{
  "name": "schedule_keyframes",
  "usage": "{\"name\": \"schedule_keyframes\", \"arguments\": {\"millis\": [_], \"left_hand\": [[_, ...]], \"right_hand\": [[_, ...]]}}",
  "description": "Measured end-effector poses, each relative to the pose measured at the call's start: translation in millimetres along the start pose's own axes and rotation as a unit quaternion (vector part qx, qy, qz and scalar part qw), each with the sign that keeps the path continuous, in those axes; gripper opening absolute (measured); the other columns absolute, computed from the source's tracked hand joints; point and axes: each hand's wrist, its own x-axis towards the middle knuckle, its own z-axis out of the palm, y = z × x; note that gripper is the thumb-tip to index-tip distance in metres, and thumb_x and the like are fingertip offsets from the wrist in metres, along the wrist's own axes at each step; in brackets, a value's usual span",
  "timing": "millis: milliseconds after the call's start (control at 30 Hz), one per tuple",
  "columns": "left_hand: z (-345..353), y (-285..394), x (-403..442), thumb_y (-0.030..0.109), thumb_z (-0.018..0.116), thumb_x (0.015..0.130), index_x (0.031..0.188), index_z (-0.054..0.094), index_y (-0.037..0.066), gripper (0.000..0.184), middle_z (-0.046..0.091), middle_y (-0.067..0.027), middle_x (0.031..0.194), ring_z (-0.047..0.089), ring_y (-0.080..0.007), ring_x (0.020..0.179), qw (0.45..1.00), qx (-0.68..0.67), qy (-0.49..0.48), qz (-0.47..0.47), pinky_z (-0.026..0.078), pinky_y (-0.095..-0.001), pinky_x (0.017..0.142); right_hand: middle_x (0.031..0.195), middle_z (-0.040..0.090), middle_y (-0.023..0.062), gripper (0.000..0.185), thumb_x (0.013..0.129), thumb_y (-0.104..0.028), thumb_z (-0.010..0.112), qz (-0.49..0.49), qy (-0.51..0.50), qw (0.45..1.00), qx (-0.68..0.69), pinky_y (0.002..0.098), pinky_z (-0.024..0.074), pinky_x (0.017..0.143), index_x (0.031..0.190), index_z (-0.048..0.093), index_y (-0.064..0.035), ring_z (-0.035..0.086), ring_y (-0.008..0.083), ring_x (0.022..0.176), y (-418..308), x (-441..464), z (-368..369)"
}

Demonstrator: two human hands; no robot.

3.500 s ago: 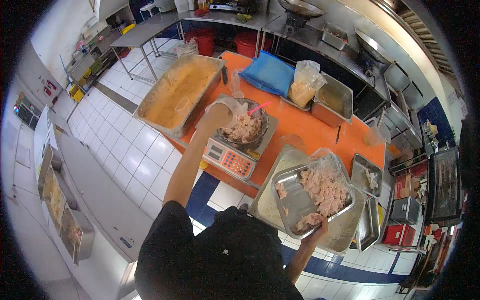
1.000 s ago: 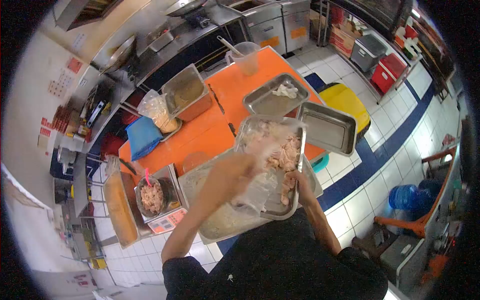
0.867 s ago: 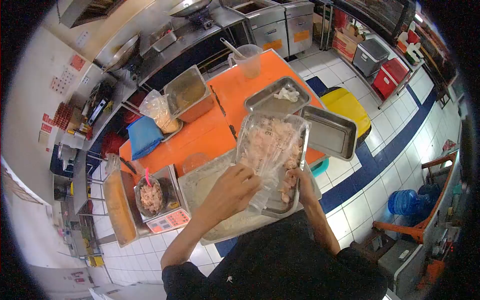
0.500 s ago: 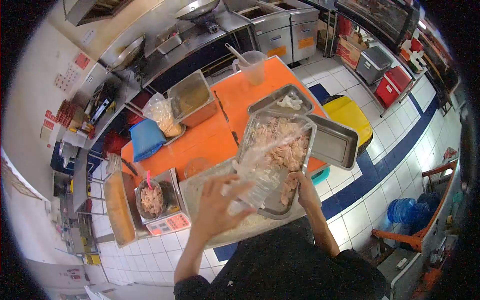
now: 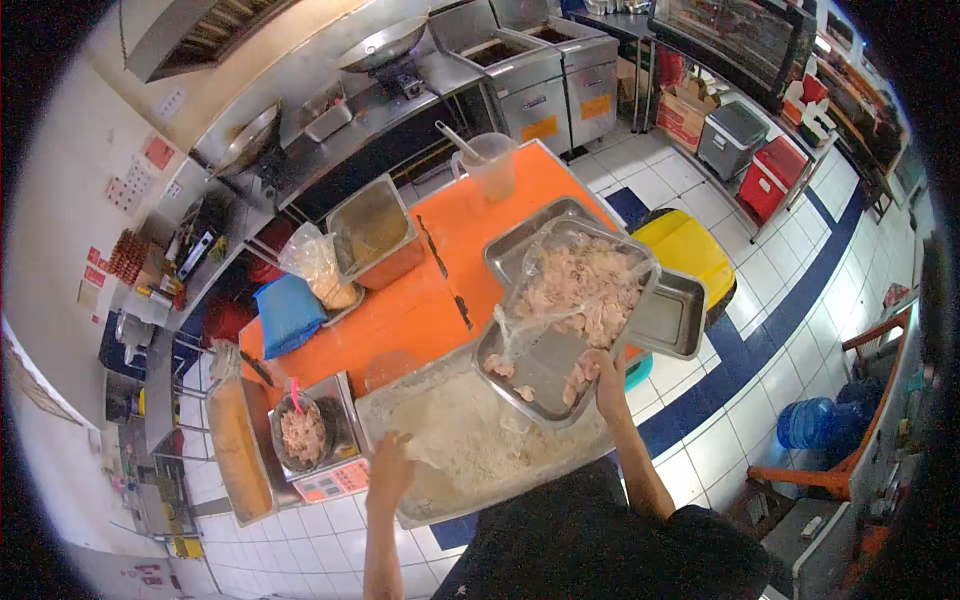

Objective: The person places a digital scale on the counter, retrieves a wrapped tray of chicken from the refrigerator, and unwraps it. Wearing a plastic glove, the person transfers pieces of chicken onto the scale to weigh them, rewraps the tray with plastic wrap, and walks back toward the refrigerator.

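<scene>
My right hand [image 5: 606, 382] grips the near right rim of a steel tray [image 5: 545, 375], which is tilted above the flour tray. Raw chicken pieces [image 5: 585, 285] lie mostly at the tray's far end, partly in or under a clear plastic bag [image 5: 537, 312]. A few loose pieces rest at its near end, one beside my right thumb. My left hand [image 5: 390, 472] is over the left edge of a wide tray of pale flour [image 5: 480, 430]. Its fingers look loosely apart, with nothing clear in them. A bowl of chicken pieces [image 5: 303, 435] with a pink handle sits on a scale [image 5: 335, 482] nearby.
On the orange table [image 5: 400, 312] are a plastic jug [image 5: 490, 170], a deep steel container [image 5: 385, 250], a blue bag [image 5: 288, 312] and a bag of crumbs [image 5: 322, 268]. More steel trays [image 5: 672, 315] lie beyond the chicken. A yellow-lidded bin [image 5: 690, 255] stands at the right.
My left hand has moved from the plastic bag down and left to the flour tray's edge. The bag is drawn back toward the far end, baring the steel tray's near part.
</scene>
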Motion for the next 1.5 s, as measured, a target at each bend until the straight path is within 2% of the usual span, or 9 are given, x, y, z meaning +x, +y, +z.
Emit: {"name": "schedule_keyframes", "arguments": {"millis": [367,500,767,867,933,1033,1167,1300,1500], "left_hand": [[-70.1,211.3,128.2,0.013,0.063,0.074,0.104,0.056,0.007,0.031,0.059,-0.0114,0.096,0.055,-0.0315,0.089,0.929,-0.044,0.085,0.358,0.040,-0.0422,0.084],[-69.4,217.0,86.0,0.012,0.063,0.073,0.091,0.054,0.004,0.021,0.058,-0.0117,0.085,0.056,-0.0301,0.078,0.851,-0.104,-0.043,0.514,0.043,-0.0396,0.072],[-86.3,185.2,-23.7,0.014,0.064,0.077,0.077,0.054,0.005,0.014,0.053,-0.0099,0.070,0.054,-0.0283,0.066,0.620,-0.286,-0.192,0.705,0.044,-0.0374,0.059],[-72.7,169.5,-54.4,0.023,0.064,0.080,0.070,0.050,0.005,0.025,0.049,-0.0055,0.066,0.051,-0.0221,0.062,0.593,-0.399,-0.205,0.668,0.042,-0.0337,0.057],[-30.7,171.4,-56.3,0.038,0.060,0.086,0.101,0.058,0.006,0.035,0.060,-0.0086,0.092,0.057,-0.0226,0.078,0.753,-0.466,-0.274,0.376,0.045,-0.0386,0.063],[-22.5,196.4,-99.1,0.049,0.052,0.088,0.128,0.044,0.006,0.059,0.049,-0.0123,0.121,0.051,-0.0255,0.104,0.452,-0.625,-0.599,0.213,0.045,-0.0413,0.078],[-3.1,180.7,-153.9,0.027,0.060,0.083,0.111,0.048,0.013,0.033,0.049,-0.0014,0.106,0.051,-0.0191,0.097,0.389,-0.580,-0.715,0.034,0.046,-0.0348,0.078],[48.1,171.3,-179.2,0.031,0.050,0.086,0.129,0.039,0.005,0.051,0.047,-0.0117,0.122,0.049,-0.0279,0.110,0.398,-0.573,-0.704,0.132,0.040,-0.0418,0.095],[110.7,164.6,-213.4,0.026,0.048,0.087,0.124,0.042,0.004,0.044,0.050,-0.0103,0.118,0.050,-0.0260,0.108,0.408,-0.570,-0.693,0.169,0.040,-0.0400,0.094]], "right_hand": [[0.087,0.055,0.0071,0.056,0.085,-0.018,0.050,0.000,0.119,0.985,-0.126,0.0263,0.0441,0.059,0.134,0.028,-0.0017,0.052,0.0140,0.071,-23.2,-75.0,11.3],[0.079,0.051,0.0064,0.035,0.082,-0.014,0.050,-0.016,0.176,0.981,0.081,0.0272,0.0432,0.057,0.114,0.042,-0.0043,0.050,0.0149,0.067,6.6,-128.3,-9.2],[0.067,0.045,0.0022,0.012,0.084,-0.012,0.041,-0.194,0.400,0.893,-0.065,0.0251,0.0371,0.054,0.093,0.047,-0.0053,0.043,0.0119,0.059,-27.1,-304.6,0.2],[0.080,0.048,0.0056,0.023,0.088,-0.016,0.040,-0.282,0.454,0.841,-0.088,0.0265,0.0419,0.059,0.105,0.047,-0.0030,0.048,0.0140,0.065,-45.6,-379.4,5.9],[0.091,0.048,0.0087,0.033,0.088,-0.017,0.039,-0.261,0.486,0.830,-0.075,0.0314,0.0469,0.066,0.116,0.043,-0.0007,0.053,0.0172,0.074,-58.8,-420.3,23.2],[0.103,0.050,0.0103,0.046,0.091,-0.022,0.042,-0.255,0.465,0.840,-0.119,0.0368,0.0463,0.077,0.132,0.029,-0.0039,0.051,0.0177,0.090,-64.5,-477.1,37.9],[0.123,0.046,0.0154,0.076,0.091,-0.055,0.038,-0.265,0.527,0.798,-0.126,0.0383,0.0436,0.087,0.144,0.006,-0.0099,0.048,0.0187,0.106,-80.6,-524.2,86.2],[0.113,0.056,0.0157,0.061,0.093,-0.054,0.036,-0.187,0.514,0.801,-0.243,0.0325,0.0502,0.070,0.130,0.041,-0.0058,0.061,0.0214,0.085,-45.0,-579.5,29.8],[0.085,0.057,0.0150,0.034,0.075,-0.017,0.069,-0.236,0.881,0.031,-0.408,0.0412,0.0480,0.061,0.099,0.050,-0.0028,0.060,0.0304,0.073,-96.3,-745.6,-59.7]]}}
